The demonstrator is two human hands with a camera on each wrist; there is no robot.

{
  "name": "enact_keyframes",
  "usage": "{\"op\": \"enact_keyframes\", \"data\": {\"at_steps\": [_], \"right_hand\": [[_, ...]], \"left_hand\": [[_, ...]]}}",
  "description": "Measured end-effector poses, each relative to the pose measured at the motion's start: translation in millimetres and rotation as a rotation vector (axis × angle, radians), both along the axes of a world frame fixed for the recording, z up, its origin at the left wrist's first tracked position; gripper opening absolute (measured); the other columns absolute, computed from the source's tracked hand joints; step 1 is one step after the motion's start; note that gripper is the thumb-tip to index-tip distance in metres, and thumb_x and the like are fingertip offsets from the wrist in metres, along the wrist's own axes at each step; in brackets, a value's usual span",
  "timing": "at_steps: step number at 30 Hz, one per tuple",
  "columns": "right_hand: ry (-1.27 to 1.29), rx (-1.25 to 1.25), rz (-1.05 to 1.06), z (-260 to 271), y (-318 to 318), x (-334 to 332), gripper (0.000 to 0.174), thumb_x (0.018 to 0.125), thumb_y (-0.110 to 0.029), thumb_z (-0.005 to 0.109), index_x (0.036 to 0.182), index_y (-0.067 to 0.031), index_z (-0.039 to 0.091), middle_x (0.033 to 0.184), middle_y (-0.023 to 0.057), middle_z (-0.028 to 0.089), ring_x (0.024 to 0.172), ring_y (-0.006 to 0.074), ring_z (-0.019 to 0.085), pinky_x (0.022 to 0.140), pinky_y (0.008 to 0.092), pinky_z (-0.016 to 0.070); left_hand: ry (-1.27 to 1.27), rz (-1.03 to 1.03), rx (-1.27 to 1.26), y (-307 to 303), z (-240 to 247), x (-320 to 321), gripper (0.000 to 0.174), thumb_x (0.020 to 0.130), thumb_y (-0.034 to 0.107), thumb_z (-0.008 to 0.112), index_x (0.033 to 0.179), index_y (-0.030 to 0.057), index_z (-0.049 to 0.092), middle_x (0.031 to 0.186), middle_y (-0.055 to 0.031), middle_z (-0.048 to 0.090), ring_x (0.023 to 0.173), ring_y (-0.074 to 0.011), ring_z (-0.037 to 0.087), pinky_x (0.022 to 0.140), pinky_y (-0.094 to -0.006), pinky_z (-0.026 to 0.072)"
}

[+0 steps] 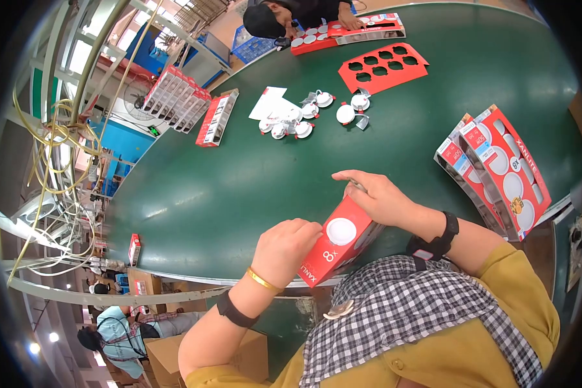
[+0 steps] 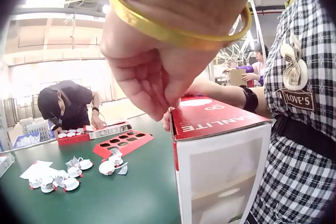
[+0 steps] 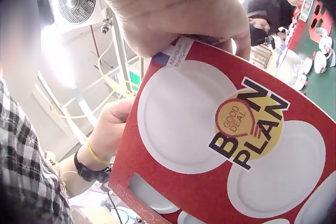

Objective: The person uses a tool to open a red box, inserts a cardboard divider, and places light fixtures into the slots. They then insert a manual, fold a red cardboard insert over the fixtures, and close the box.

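Observation:
A red Xanlite carton [image 1: 344, 238] with a white round light printed on it stands at the table's front edge, close to the apron. My left hand [image 1: 284, 251] pinches its left edge, fingers bent, as the left wrist view also shows. At the opposite end my right hand [image 1: 385, 200] grips the carton, with the forefinger stretched out past the edge. A small dark item [image 1: 357, 186] shows by those right fingers; I cannot tell what it is. The right wrist view shows a "Bon Plan" panel [image 3: 247, 124] and a "Marque française" label [image 3: 179, 51] beneath my hand.
Filled Xanlite cartons [image 1: 498, 171] stand at the right. White round lights [image 1: 288, 123] lie mid-table beside a red insert with holes [image 1: 385, 66]. Across the table a person [image 1: 271, 19] handles another carton [image 1: 368, 27]. More cartons [image 1: 178, 100] are stacked at the far left.

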State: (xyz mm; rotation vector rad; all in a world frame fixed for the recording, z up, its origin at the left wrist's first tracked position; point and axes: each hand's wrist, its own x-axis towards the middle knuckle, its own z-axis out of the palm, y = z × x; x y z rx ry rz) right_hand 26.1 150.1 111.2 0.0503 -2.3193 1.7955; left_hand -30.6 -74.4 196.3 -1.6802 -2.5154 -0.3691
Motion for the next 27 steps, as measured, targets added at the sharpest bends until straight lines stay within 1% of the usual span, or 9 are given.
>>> {"op": "enact_keyframes", "data": {"at_steps": [2, 4, 5, 11, 14, 16, 20, 21, 27], "right_hand": [[0.02, -0.003, -0.005, 1, 0, 1, 0.036, 0.099, -0.015, 0.049, 0.132, -0.0033, 0.057, 0.091, 0.0107, 0.067, 0.08, 0.0165, 0.063, 0.077, 0.0324, 0.0519], [-0.098, -0.033, 0.024, 11, 1, 4, 0.037, 0.099, -0.015, 0.047, 0.131, 0.0001, 0.055, 0.119, 0.02, 0.067, 0.105, 0.0325, 0.065, 0.094, 0.039, 0.0495], [-0.099, -0.024, 0.027, 10, 2, 5, 0.037, 0.099, -0.015, 0.047, 0.131, 0.0001, 0.055, 0.119, 0.02, 0.067, 0.105, 0.0325, 0.065, 0.094, 0.039, 0.0495], [-0.101, -0.087, -0.035, 10, -4, 18, 0.036, 0.1, -0.016, 0.048, 0.131, 0.0004, 0.054, 0.101, 0.0187, 0.066, 0.092, 0.03, 0.065, 0.086, 0.0394, 0.0503], [-0.093, 0.001, 0.128, 17, 10, 23, 0.036, 0.1, -0.017, 0.049, 0.132, -0.0002, 0.054, 0.095, 0.0171, 0.064, 0.087, 0.0282, 0.064, 0.082, 0.0392, 0.0498], [0.112, 0.515, 0.284, 30, 32, 17, 0.04, 0.101, -0.022, 0.051, 0.134, -0.0011, 0.051, 0.093, 0.0166, 0.065, 0.087, 0.0302, 0.064, 0.081, 0.0398, 0.0498], [-0.224, 0.733, 0.407, 92, 19, 22, 0.027, 0.1, -0.026, 0.052, 0.116, -0.0048, 0.057, 0.083, 0.016, 0.063, 0.081, 0.038, 0.065, 0.076, 0.0452, 0.052], [-0.177, 0.825, 0.426, 100, 14, 21, 0.018, 0.098, -0.022, 0.053, 0.103, -0.0059, 0.057, 0.08, 0.0135, 0.061, 0.077, 0.036, 0.066, 0.07, 0.0446, 0.0536], [0.143, 1.217, 0.642, 113, -1, 7, 0.016, 0.086, -0.016, 0.062, 0.1, -0.0094, 0.058, 0.078, 0.0061, 0.062, 0.073, 0.026, 0.067, 0.057, 0.0387, 0.053]], "left_hand": [[-0.022, 0.01, -0.001, 3, -2, 2, 0.008, 0.082, 0.01, 0.072, 0.089, 0.0088, 0.068, 0.083, -0.0047, 0.068, 0.074, -0.0234, 0.066, 0.063, -0.0341, 0.0536], [-0.059, 0.116, -0.146, 5, -1, 7, 0.014, 0.085, 0.012, 0.071, 0.098, 0.0077, 0.069, 0.091, -0.0083, 0.069, 0.082, -0.0281, 0.067, 0.072, -0.0366, 0.0546], [-0.061, 0.12, -0.138, 2, -1, 9, 0.014, 0.085, 0.012, 0.071, 0.098, 0.0077, 0.069, 0.091, -0.0083, 0.069, 0.082, -0.0281, 0.067, 0.072, -0.0366, 0.0546], [-0.305, 0.359, -0.064, -43, -7, 61, 0.089, 0.065, 0.03, 0.09, 0.135, -0.0013, 0.046, 0.13, -0.0215, 0.054, 0.122, -0.0394, 0.052, 0.097, -0.0444, 0.0472], [-0.367, 0.357, 0.055, -58, -32, 60, 0.083, 0.063, 0.023, 0.091, 0.13, -0.0001, 0.048, 0.126, -0.0212, 0.054, 0.118, -0.0378, 0.054, 0.099, -0.0423, 0.0469], [-0.404, 0.334, 0.144, -61, -41, 64, 0.08, 0.062, 0.018, 0.092, 0.127, 0.0007, 0.048, 0.121, -0.0193, 0.055, 0.115, -0.0357, 0.055, 0.1, -0.0411, 0.0466], [-0.571, 0.297, 0.328, -68, -59, 68, 0.078, 0.066, 0.018, 0.09, 0.128, 0.0015, 0.047, 0.12, -0.0171, 0.057, 0.113, -0.034, 0.057, 0.097, -0.0412, 0.0482], [-0.586, 0.284, 0.34, -70, -60, 69, 0.077, 0.066, 0.016, 0.089, 0.129, 0.0015, 0.046, 0.12, -0.018, 0.057, 0.114, -0.0356, 0.057, 0.096, -0.0425, 0.0485], [-0.6, 0.277, 0.413, -76, -67, 71, 0.077, 0.066, 0.015, 0.088, 0.129, 0.0024, 0.046, 0.121, -0.0178, 0.057, 0.113, -0.0357, 0.058, 0.095, -0.0429, 0.049]]}}
